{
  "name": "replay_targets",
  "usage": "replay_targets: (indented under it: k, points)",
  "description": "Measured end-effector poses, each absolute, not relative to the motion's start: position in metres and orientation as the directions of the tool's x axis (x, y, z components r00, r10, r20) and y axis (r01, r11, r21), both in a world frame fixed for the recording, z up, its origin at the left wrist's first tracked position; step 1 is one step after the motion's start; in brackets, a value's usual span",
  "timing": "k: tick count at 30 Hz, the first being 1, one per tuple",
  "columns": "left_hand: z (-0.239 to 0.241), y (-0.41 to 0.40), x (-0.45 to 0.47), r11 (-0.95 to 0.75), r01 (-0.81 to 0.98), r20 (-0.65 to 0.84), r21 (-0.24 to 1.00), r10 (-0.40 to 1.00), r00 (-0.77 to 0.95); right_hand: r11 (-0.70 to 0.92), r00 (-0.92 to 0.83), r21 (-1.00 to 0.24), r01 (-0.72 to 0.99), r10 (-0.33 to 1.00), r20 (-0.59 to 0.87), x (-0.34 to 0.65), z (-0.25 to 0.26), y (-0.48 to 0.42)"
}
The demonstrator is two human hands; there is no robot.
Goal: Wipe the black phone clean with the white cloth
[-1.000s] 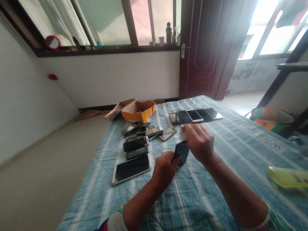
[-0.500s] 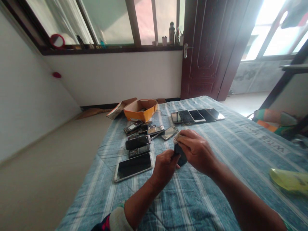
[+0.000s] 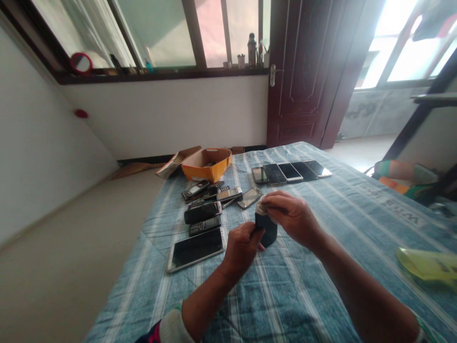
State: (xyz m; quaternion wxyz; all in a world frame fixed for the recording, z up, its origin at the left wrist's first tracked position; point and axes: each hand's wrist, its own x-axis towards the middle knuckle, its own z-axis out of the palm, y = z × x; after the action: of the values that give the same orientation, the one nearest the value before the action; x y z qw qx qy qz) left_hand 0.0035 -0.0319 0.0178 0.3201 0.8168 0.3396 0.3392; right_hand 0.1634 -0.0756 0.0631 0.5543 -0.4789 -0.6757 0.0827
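My left hand point(image 3: 242, 247) is closed around the lower end of a dark phone point(image 3: 267, 229), held up above the striped bedcover point(image 3: 285, 286). My right hand point(image 3: 291, 216) is closed on a small white cloth point(image 3: 261, 206) and presses it against the top edge of that phone. Both hands are near the middle of the bed, just right of a heap of old phones.
A large smartphone point(image 3: 195, 248) lies at the left, with several keypad phones point(image 3: 203, 209) behind it. A row of smartphones point(image 3: 291, 172) lies further back. An orange cardboard box point(image 3: 206, 163) stands at the far edge. A yellow-green object point(image 3: 426, 263) lies at right.
My right hand with the cloth has slid from the phone's far side down onto its top edge. The phone now stands more upright in my left hand.
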Motion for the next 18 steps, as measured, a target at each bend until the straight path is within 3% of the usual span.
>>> replay_targets:
  k: [11,18]
  points:
    - [0.017,-0.0331,0.0023,-0.548,0.316,0.317,0.774,0.768,0.556,0.486,-0.066,-0.42,0.767,0.71,0.701,0.1682,0.0653,-0.0744]
    - [0.018,-0.0329,0.0026,-0.548,0.285,0.323,0.786,0.758,0.567,0.489,-0.034,-0.554,0.674,0.769,0.638,0.1713,0.0575,-0.0745]
